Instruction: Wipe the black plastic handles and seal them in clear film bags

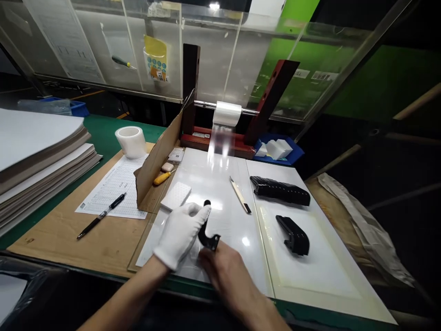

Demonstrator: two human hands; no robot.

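The left hand (181, 234), in a white cotton glove, is closed in a pinch on the upper end of a curved black plastic part (208, 234). The bare right hand (223, 276) is curled at the part's lower end, its fingers partly hidden behind it. The part is held up between the hands, just above a glossy white board (220, 184).

On the board, a white foam pad (175, 195) lies just beyond the gloved hand. A craft knife (240, 195) with a pale handle lies near the middle. To the right, on a second white board (310, 266), are two more black parts: a long one (279, 191) and a shorter one (292, 234), well apart from the hands.

Left of the boards, a cardboard divider (158, 161) stands upright on a wooden tabletop (41, 248), with a yellow-handled tool (161, 178) beside it. A printed form (113, 191) lies under a black pen (101, 215), near a roll of tape (131, 141) and a stack of paper sheets (37, 161).

Farther back, a roll of clear film (227, 114) sits on a metal rod between two dark red stands (275, 101). Beside it, a blue tray (292, 154) holds white foam blocks (275, 148).
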